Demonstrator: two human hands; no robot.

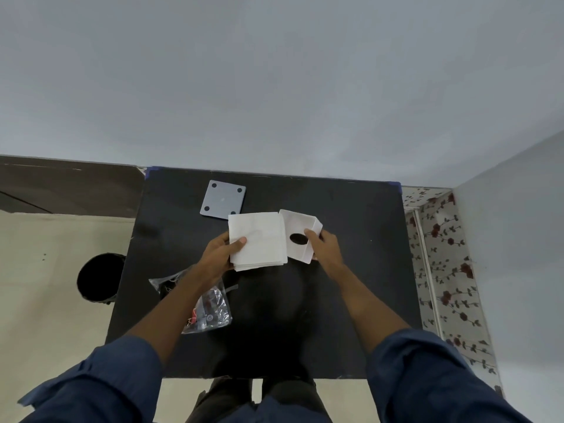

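A stack of white tissues [259,239] lies near the middle of the black table [351,270]. My left hand [221,254] grips the stack's left edge, thumb on top. Right beside the stack is a white box [300,227], open side up, with a dark oval hole in its bottom. My right hand [323,245] holds the box at its near right side, fingers curled over the rim. Box and tissue stack touch along one side.
A grey square plate [222,201] with a dark pad in each corner lies behind the tissues. A clear plastic bag [204,306] of small parts sits under my left forearm. A black bin [99,277] stands on the floor at left. Walls close off the back and right.
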